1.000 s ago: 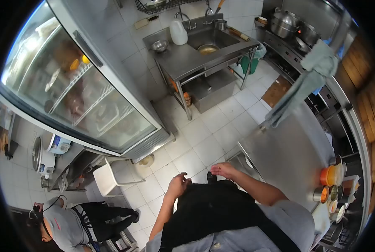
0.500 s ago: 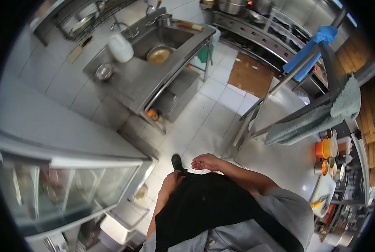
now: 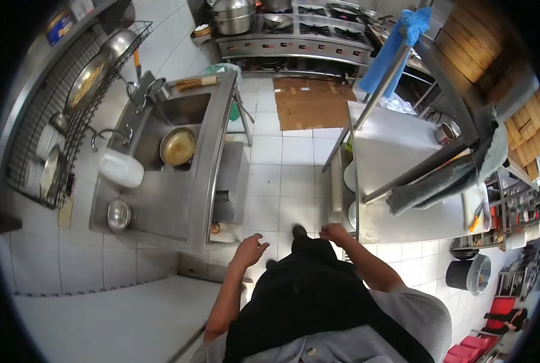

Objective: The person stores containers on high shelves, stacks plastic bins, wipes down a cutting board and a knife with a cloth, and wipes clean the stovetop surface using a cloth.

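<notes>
My left hand [image 3: 250, 250] hangs in the air in front of the black apron [image 3: 306, 284], its fingers loosely bent and apart, holding nothing. It is nearest to the front corner of the steel sink counter [image 3: 179, 206]. My right hand [image 3: 336, 233] is raised beside the near-left corner of the steel worktable [image 3: 397, 221], fingers loosely curled and nothing visible in them. Whether it touches the table cannot be told. On the sink counter a gold-coloured pan [image 3: 178, 146] sits in the basin, with a white jug [image 3: 121, 169] and a metal bowl [image 3: 119, 215] beside it.
Ahead, a brown mat [image 3: 314, 104] lies on the tiled floor before the stove [image 3: 294, 47]. A wire rack [image 3: 70, 142] with pans and plates hangs at left. A grey towel [image 3: 445, 181] and a blue cloth [image 3: 391, 57] hang over the worktable. A bin [image 3: 467, 275] stands at right.
The view has turned right and moved forward, so the stove is now straight ahead and the glass-fronted case is out of view. My hands have moved apart; my right fingers have curled.
</notes>
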Tool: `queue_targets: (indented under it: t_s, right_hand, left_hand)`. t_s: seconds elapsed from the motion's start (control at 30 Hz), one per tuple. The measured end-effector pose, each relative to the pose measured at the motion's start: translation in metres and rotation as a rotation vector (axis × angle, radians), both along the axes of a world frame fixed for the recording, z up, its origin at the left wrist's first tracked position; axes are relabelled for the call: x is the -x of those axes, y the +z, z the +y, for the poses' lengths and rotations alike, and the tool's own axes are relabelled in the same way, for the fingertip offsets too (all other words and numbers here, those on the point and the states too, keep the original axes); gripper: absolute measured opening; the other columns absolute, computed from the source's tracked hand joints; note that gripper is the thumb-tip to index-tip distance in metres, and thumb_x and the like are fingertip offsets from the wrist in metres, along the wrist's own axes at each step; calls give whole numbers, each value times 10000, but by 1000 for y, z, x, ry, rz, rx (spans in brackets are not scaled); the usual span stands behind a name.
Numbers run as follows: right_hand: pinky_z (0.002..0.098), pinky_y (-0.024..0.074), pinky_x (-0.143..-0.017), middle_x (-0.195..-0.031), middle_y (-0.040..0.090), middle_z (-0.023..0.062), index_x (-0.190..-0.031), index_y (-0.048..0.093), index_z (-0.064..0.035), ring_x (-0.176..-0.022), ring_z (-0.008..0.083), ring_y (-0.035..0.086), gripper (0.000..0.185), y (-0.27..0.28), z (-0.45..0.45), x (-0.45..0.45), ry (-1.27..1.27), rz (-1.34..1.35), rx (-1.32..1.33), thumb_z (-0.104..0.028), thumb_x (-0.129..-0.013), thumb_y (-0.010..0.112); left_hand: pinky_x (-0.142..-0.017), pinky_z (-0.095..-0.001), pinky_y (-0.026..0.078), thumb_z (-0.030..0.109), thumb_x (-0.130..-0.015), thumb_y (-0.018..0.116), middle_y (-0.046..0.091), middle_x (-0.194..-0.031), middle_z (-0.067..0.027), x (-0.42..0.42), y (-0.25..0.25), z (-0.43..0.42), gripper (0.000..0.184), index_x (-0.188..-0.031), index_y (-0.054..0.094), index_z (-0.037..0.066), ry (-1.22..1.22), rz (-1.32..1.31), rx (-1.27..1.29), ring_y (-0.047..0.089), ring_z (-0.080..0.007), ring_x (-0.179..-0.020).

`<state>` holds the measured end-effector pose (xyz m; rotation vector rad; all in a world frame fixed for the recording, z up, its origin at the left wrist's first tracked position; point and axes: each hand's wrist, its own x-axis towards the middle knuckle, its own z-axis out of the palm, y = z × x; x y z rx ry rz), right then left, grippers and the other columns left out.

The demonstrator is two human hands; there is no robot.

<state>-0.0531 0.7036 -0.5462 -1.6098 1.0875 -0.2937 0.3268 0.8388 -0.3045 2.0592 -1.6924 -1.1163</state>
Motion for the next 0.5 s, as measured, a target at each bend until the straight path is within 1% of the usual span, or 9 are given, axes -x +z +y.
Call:
queue_targets:
  t_s: [0.03, 0.1, 0.17, 0.23, 0.27, 0.3, 0.33, 0.4, 0.5]
  right_hand:
    - [352, 572, -825, -1001, 714, 144, -1072, 645, 34, -893, 264, 705, 320, -3, -5, -1, 27, 47, 68, -236, -902, 674]
    - [357, 562, -808, -1011, 719, 127, -1043, 669, 3, -885, 267, 707, 312, 51, -8, -8, 18, 80, 104, -274, -898, 680]
    - [386, 548, -811, -1007, 713, 147, -1008, 696, -28, -894, 294, 704, 322, 61, -36, -20, 50, 173, 284, -323, -878, 705]
    - [371, 545, -835, -969, 721, 161, -1010, 708, -48, -928, 283, 703, 368, 102, -69, -45, -128, 202, 89, -373, -840, 741]
    - [370, 545, -835, -975, 721, 165, -1004, 709, -45, -928, 282, 704, 359, 99, -96, -59, -147, 276, 110, -366, -845, 738]
    - [370, 546, -835, -981, 721, 168, -997, 709, -42, -927, 280, 704, 350, 84, -128, -67, -163, 352, 133, -359, -849, 736]
    - [356, 552, -838, -931, 718, 144, -964, 693, -12, -897, 261, 701, 328, 70, -160, -76, -178, 285, 230, -317, -851, 737]
    - [341, 566, -782, -862, 693, 123, -906, 661, 5, -838, 235, 695, 234, 27, -247, -109, -393, -170, -79, -226, -885, 694]
    - [394, 577, -800, -860, 616, 104, -947, 603, 18, -813, 229, 640, 208, 79, -391, -187, -384, -422, -162, -186, -929, 638]
  left_hand:
    - [-829, -438, 519, 334, -885, 676, 700, -977, -217, -3, -1, -15, 485, -1216, 597, -12, -34, 18, -1, 662, -379, -946]
    - [-827, -437, 519, 341, -895, 668, 704, -976, -209, -4, -6, -43, 491, -1221, 591, -18, -107, 79, -14, 668, -372, -931]
    - [-831, -437, 521, 356, -893, 664, 707, -977, -212, -1, -9, -73, 514, -1226, 586, -27, -175, 119, -16, 671, -379, -927]
    - [-827, -433, 523, 349, -894, 665, 711, -964, -207, -4, -35, -97, 507, -1229, 586, -24, -267, 148, -45, 674, -376, -917]
    - [-824, -438, 525, 350, -899, 658, 710, -964, -211, -10, -44, -112, 505, -1239, 585, -16, -308, 208, -89, 675, -380, -914]
    - [-816, -442, 525, 364, -905, 649, 707, -970, -217, -17, -41, -127, 501, -1229, 594, -14, -215, 248, -156, 674, -386, -910]
    - [-822, -425, 525, 383, -913, 642, 707, -986, -205, -26, -34, -142, 503, -1225, 598, -10, -128, 201, -153, 677, -364, -925]
    - [-830, -409, 523, 402, -921, 634, 706, -1003, -196, -44, -15, -174, 508, -1222, 602, -5, -26, 101, -154, 679, -343, -942]
    - [-827, -421, 522, 391, -915, 635, 702, -989, -209, -65, 4, -223, 504, -1219, 603, -10, 40, 29, -124, 674, -360, -942]
